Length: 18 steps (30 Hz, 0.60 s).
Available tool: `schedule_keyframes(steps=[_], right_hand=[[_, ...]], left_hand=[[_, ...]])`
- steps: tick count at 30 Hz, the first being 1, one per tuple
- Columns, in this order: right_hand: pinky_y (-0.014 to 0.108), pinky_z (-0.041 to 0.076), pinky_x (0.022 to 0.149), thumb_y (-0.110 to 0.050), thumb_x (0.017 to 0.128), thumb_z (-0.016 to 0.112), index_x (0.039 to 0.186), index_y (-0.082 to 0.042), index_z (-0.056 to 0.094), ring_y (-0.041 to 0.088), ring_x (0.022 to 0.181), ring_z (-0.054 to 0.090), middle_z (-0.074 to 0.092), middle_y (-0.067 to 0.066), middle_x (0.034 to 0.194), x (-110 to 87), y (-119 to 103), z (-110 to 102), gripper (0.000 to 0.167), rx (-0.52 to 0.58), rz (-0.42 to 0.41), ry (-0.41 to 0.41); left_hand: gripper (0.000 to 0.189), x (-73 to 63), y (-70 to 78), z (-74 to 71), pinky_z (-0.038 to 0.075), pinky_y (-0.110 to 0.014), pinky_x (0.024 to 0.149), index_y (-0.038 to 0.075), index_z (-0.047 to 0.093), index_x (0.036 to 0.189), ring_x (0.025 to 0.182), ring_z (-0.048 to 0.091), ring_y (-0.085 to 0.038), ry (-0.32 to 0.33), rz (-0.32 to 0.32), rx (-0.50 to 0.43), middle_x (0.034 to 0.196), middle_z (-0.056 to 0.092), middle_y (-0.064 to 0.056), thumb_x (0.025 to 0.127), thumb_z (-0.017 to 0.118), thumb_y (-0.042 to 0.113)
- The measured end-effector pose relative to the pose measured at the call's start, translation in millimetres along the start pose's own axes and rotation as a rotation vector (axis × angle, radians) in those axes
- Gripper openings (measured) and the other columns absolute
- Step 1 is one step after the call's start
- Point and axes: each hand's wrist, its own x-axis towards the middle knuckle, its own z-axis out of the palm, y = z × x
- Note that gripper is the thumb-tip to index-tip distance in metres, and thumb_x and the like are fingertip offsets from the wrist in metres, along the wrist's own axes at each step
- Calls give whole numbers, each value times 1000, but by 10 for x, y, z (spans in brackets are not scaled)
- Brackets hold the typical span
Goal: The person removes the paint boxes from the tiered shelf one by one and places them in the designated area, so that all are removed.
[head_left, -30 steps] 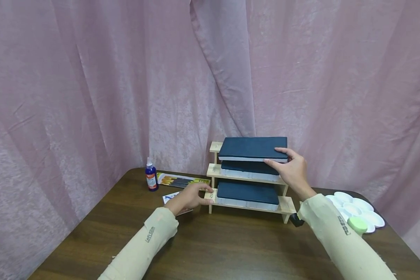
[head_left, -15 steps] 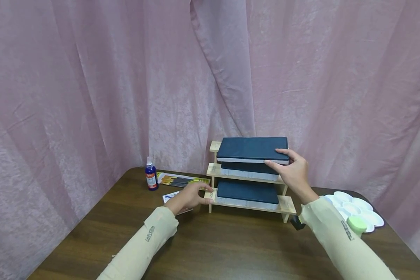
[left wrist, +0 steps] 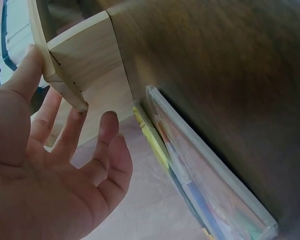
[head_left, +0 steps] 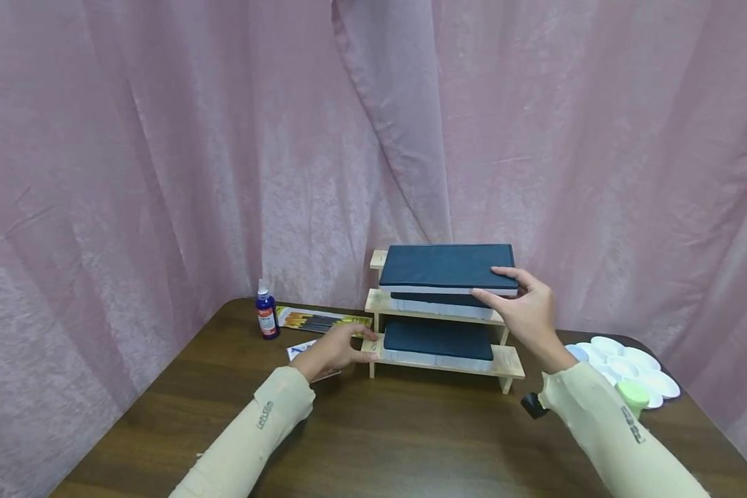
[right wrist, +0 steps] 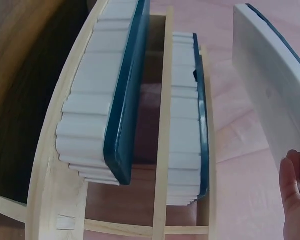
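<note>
My right hand (head_left: 523, 304) pinches the right end of a flat slab (head_left: 445, 266) with a dark blue top and white edge. In the right wrist view its smooth white underside shows, and it is apart from the wooden tiered stand (right wrist: 162, 125). Two dark-blue-topped blocks with ribbed white sides sit on that stand, a lower block (head_left: 438, 339) and a middle block (right wrist: 187, 120) partly hidden by the slab in the head view. My left hand (head_left: 336, 349) grips the left end of the lowest shelf (left wrist: 65, 87), thumb on one side and fingertips on the other.
Left of the stand are a blue spray bottle (head_left: 266, 312), a packet of brushes (head_left: 317, 320) and a flat printed packet (head_left: 299, 348) partly behind the left hand. A white flower-shaped palette (head_left: 656, 380) and a light green pot (head_left: 633, 394) stand right. A pink curtain (head_left: 224, 173) hangs behind.
My right hand has drawn the slab slightly nearer to me, so that it looks larger and covers more of the middle block. The left hand keeps its grip on the lowest shelf.
</note>
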Motion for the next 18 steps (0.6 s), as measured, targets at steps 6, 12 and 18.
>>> schedule_keyframes(steps=[6, 12, 18], right_hand=[[16, 55, 65, -1, 78, 83, 122, 6, 65, 5, 71, 65, 64, 19, 112, -85, -65, -37, 48, 50, 14, -40], [17, 56, 69, 1, 77, 83, 121, 7, 64, -1, 76, 67, 61, 20, 117, -157, -114, -69, 48, 100, 22, -47], [17, 56, 68, 5, 77, 81, 120, 10, 63, -1, 77, 68, 59, 25, 123, -222, -143, -102, 47, 118, 12, -70]], left_hand=[[34, 4, -13, -13, 39, -49, 108, 21, 71, 113, 129, 49, -32, 3, 5, 2, 126, 63, -5, 82, 83, 28], [33, 14, -15, -14, 38, -49, 108, 22, 70, 113, 130, 48, -32, -2, 6, -14, 129, 61, -6, 82, 82, 29], [34, 20, -5, -20, 39, -49, 108, 21, 70, 113, 129, 49, -32, -5, 17, 13, 128, 62, -6, 82, 82, 29]])
